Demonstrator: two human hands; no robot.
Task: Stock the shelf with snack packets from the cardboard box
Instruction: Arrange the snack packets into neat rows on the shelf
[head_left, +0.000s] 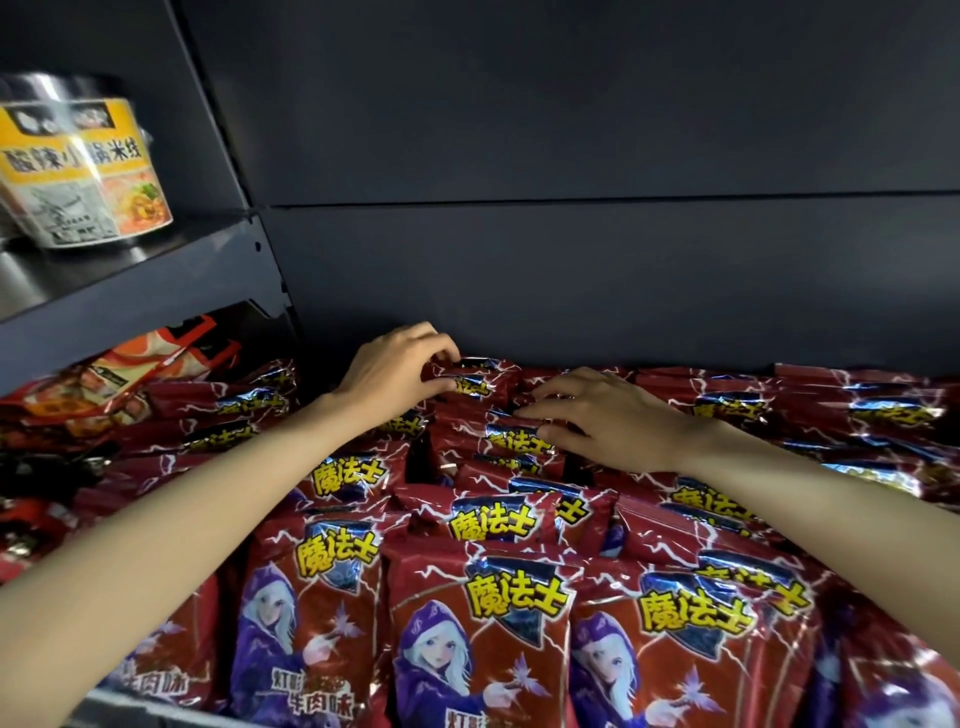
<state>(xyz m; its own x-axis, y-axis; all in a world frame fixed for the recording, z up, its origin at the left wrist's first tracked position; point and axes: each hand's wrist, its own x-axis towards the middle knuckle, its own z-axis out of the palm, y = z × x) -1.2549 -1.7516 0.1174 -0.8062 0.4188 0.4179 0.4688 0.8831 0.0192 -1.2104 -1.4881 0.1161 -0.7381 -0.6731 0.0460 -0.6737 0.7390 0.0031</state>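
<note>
Left hand: the left hand (392, 366) reaches to the back of the shelf (156, 714), fingers curled, pinching the top edge of a red snack packet (470, 382) in the rearmost row.
Right hand: the right hand (605, 415) lies just beside it, palm down, fingertips and thumb pinching the top of another red packet (511, 439) one row nearer the front.
Packets: red snack packets (483, 613) with yellow lettering and a purple-hooded figure stand in tight rows from the shelf's front edge to its back wall, leaning slightly backward, overlapping one another.
Back wall: a dark panel (571, 208) rises behind the rearmost row.
Left side: orange-and-red packets (130, 374) lie heaped at the shelf's left end.
Upper shelf: a dark shelf (140, 291) at the left carries a yellow-banded instant noodle bowl (83, 171).
Cardboard box: out of view.
</note>
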